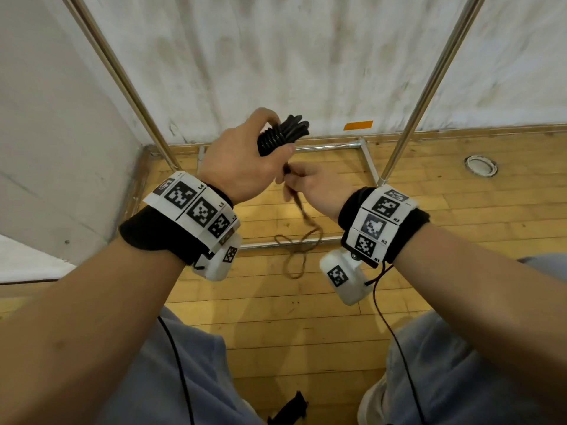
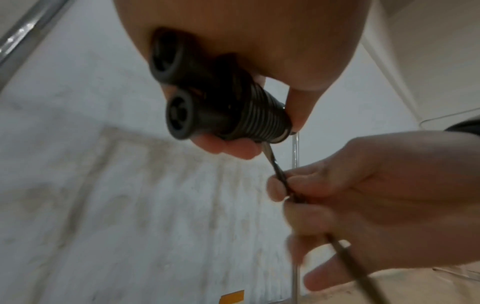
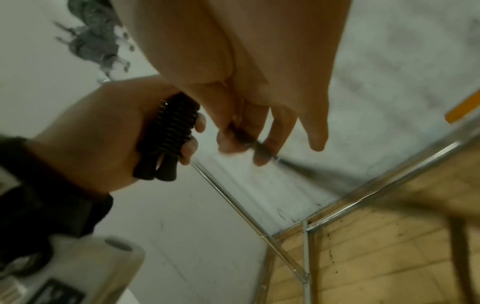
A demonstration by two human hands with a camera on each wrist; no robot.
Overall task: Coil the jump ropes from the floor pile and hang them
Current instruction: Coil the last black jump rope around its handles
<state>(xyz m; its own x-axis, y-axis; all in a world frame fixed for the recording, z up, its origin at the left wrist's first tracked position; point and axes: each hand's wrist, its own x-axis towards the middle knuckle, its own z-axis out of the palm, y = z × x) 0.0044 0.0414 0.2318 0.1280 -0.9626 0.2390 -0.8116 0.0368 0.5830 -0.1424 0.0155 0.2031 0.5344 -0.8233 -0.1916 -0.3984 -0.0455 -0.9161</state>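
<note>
The left hand (image 1: 242, 167) grips both black ribbed handles (image 1: 280, 134); just below, the right hand (image 1: 310, 187) pinches the brown rope (image 1: 299, 207). Chrome rack poles (image 1: 429, 87) flank them. Only the left wrist view shows the handles' round end caps (image 2: 178, 116).

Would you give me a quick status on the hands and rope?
Left hand grips both handles. Right hand pinches rope; tail on floor.

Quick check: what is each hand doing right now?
Left hand: grips the two black handles with cord wound round them.
Right hand: pinches the loose cord just below.
</note>
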